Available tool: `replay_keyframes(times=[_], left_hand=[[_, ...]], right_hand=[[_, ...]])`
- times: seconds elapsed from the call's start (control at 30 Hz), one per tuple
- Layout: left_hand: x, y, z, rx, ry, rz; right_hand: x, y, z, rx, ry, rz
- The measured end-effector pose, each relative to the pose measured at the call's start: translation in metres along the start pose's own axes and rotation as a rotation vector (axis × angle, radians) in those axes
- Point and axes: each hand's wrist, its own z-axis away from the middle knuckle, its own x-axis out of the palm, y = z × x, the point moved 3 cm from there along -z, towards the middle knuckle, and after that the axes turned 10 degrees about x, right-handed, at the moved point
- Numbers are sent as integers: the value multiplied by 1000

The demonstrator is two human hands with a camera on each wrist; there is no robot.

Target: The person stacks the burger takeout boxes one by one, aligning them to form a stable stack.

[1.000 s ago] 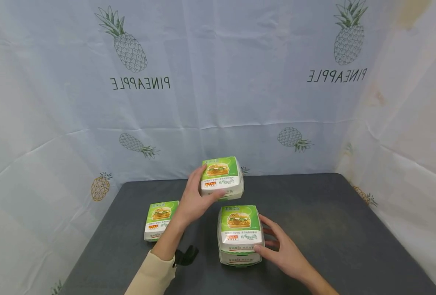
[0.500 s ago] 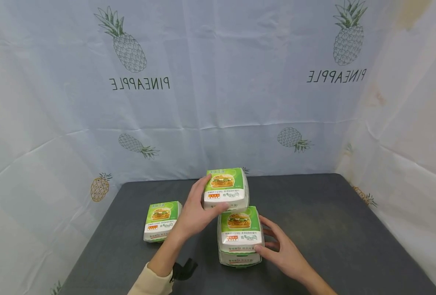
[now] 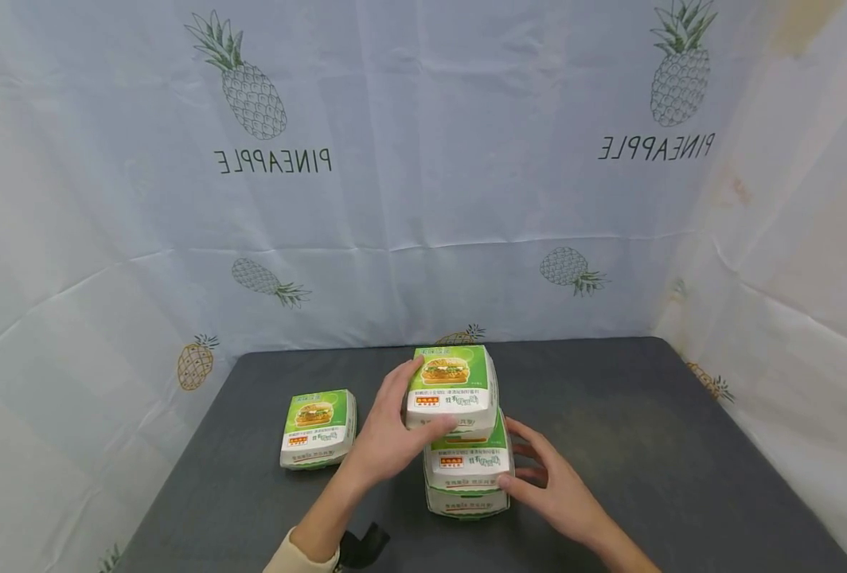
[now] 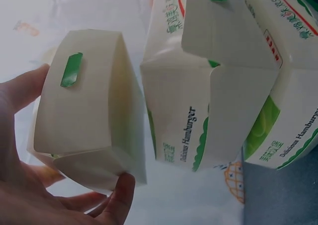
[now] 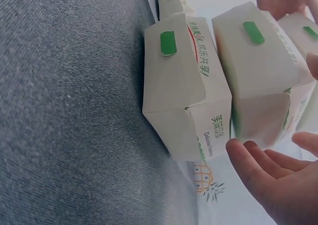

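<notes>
My left hand (image 3: 384, 438) grips a green and white hamburger box (image 3: 448, 390) by its left side and front, over a stack of two like boxes. In the left wrist view the held box (image 4: 82, 101) stands apart from the stack, a gap showing between them. The stack's upper box (image 3: 470, 469) sits on the lower box (image 3: 466, 503); the held box overlaps its burger picture in the head view. Beside the stack is my right hand (image 3: 556, 493), fingers extended along the upper box's right side, thumb at its front corner. In the right wrist view its fingertips lie right at the upper box (image 5: 266, 61).
A further hamburger box (image 3: 318, 430) lies singly on the dark table (image 3: 653, 446), left of the stack. White cloth (image 3: 438, 199) printed with pineapples hangs behind the table and along both sides. A dark strap (image 3: 364, 547) sticks out at the left wrist.
My left hand has carried its box down and to the right, from behind the stack to over the upper box. The right hand and stack have stayed in place.
</notes>
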Motion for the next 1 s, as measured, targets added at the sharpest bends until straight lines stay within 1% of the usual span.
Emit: replay_keyframes(times=[0.3, 0.4, 0.6, 0.67, 0.83, 0.93, 1.0], left_hand=[[8, -4, 8, -6, -11, -6], [10, -5, 10, -7, -12, -9], [13, -5, 12, 8, -12, -33], [14, -4, 13, 11, -15, -36], [17, -2, 14, 14, -25, -46], [18, -1, 15, 13, -30, -59], [18, 0, 15, 13, -30, -66]], right_hand=[[-7, -3, 0, -19, 23, 18], [-10, -6, 0, -39, 39, 34], [-15, -20, 3, -110, 99, 118], [-17, -26, 4, -140, 107, 139], [-21, -38, 3, -225, 94, 146], [-24, -44, 2, -258, 82, 133], [-24, -46, 0, -267, 71, 131]])
